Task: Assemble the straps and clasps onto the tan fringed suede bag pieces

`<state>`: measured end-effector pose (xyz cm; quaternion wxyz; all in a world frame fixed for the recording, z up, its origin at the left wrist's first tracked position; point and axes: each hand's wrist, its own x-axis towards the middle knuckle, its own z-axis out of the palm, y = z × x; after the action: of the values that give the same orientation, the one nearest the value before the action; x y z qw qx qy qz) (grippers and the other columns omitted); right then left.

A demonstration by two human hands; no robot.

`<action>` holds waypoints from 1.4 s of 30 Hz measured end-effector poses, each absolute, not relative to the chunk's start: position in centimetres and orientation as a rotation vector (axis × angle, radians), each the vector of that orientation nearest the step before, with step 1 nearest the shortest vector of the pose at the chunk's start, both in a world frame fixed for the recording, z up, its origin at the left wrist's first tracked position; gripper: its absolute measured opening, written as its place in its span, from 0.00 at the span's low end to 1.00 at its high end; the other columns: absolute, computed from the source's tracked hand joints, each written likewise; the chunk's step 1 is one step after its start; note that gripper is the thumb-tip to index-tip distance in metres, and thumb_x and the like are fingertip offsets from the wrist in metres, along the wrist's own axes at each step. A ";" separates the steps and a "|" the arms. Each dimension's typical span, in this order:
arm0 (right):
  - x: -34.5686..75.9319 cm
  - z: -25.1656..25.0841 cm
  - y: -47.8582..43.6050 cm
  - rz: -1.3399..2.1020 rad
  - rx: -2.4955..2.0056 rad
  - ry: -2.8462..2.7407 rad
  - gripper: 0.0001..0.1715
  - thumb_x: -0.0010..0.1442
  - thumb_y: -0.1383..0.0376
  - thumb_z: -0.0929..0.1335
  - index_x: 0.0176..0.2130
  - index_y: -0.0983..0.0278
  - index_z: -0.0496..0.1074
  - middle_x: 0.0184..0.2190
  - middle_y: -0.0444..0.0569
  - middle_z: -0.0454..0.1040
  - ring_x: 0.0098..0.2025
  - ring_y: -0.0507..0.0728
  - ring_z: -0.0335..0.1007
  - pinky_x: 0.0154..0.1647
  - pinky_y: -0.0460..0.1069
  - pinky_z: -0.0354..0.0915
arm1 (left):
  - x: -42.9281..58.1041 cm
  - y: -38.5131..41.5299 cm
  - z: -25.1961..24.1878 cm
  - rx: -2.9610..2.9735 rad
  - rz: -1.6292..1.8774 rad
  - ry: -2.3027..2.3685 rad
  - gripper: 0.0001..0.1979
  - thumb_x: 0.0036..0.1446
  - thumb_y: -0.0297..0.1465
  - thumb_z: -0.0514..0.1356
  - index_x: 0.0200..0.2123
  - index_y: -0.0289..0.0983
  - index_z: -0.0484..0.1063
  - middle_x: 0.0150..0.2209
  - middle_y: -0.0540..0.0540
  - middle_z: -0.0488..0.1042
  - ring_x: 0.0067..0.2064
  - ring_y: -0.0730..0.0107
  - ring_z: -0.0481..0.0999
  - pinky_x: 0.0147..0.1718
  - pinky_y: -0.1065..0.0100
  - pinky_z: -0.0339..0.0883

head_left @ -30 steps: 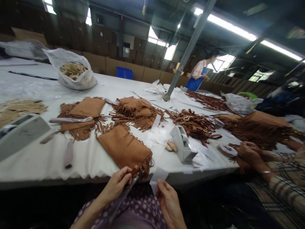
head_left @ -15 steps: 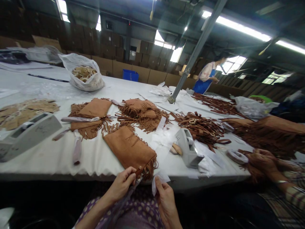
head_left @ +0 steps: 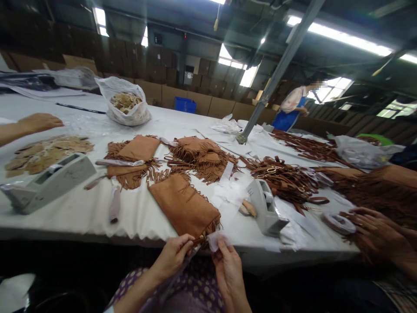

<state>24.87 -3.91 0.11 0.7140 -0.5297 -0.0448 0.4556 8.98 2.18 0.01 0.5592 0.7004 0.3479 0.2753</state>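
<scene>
At the table's front edge my left hand [head_left: 177, 254] is closed on a narrow brown leather strap [head_left: 198, 240], with a clear plastic strip trailing below it toward my lap. My right hand [head_left: 228, 265] pinches a thin white tissue sheet [head_left: 215, 240] between thumb and fingers, close to the strap's end. Just beyond both hands lies a tan suede fringed bag [head_left: 184, 203], its fringe hanging near the strap. Wrapped straps [head_left: 114, 202] rest to the left, by another fringed bag [head_left: 138, 150]. A further fringed pile [head_left: 203, 156] sits behind.
Grey tape dispensers stand left [head_left: 52, 180] and right [head_left: 265, 208]. A heap of brown straps with metal clasps [head_left: 286, 176] lies right. A co-worker's hands [head_left: 374, 230] work at far right; another person's hand [head_left: 39, 122] reaches in at left. A metal post [head_left: 260, 104] rises from the table.
My right hand has brought the white tissue closer to the strap in my left hand. Another person's hand has appeared at the left. The view has shifted slightly left.
</scene>
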 end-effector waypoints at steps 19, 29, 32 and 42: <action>23.6 0.2 -2.7 1.018 -1.207 -0.246 0.20 0.39 0.58 0.78 0.31 0.66 0.75 0.30 0.47 0.79 0.31 0.54 0.73 0.36 0.48 0.69 | 8.9 2.0 0.0 1.732 0.698 0.816 0.16 0.64 0.37 0.48 0.32 0.36 0.71 0.24 0.51 0.68 0.26 0.72 0.66 0.28 0.73 0.56; 22.6 0.7 -3.6 0.913 -1.495 -0.684 0.23 0.45 0.56 0.75 0.39 0.65 0.77 0.38 0.52 0.80 0.39 0.61 0.75 0.42 0.52 0.69 | 8.3 2.1 0.1 1.710 0.703 0.817 0.09 0.62 0.31 0.48 0.44 0.38 0.62 0.25 0.52 0.70 0.29 0.69 0.70 0.32 0.71 0.59; 21.9 1.2 -4.0 0.860 -1.587 -0.828 0.20 0.44 0.57 0.76 0.37 0.64 0.78 0.35 0.51 0.80 0.39 0.62 0.75 0.44 0.53 0.69 | 8.0 2.2 -0.2 1.705 0.697 0.776 0.13 0.62 0.32 0.48 0.50 0.37 0.59 0.26 0.52 0.70 0.31 0.68 0.70 0.34 0.70 0.61; 19.8 -1.1 -5.3 0.263 -1.413 -1.468 0.12 0.56 0.68 0.67 0.41 0.58 0.77 0.33 0.49 0.77 0.36 0.57 0.72 0.39 0.50 0.68 | 4.4 1.1 -0.9 0.999 0.780 1.053 0.21 0.56 0.49 0.54 0.36 0.35 0.65 0.31 0.47 0.72 0.21 0.75 0.69 0.22 0.72 0.61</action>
<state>19.83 -5.27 -1.05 0.5173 -0.5886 -0.6115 0.1094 4.41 1.08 -0.87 0.6792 0.4450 0.4690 0.3474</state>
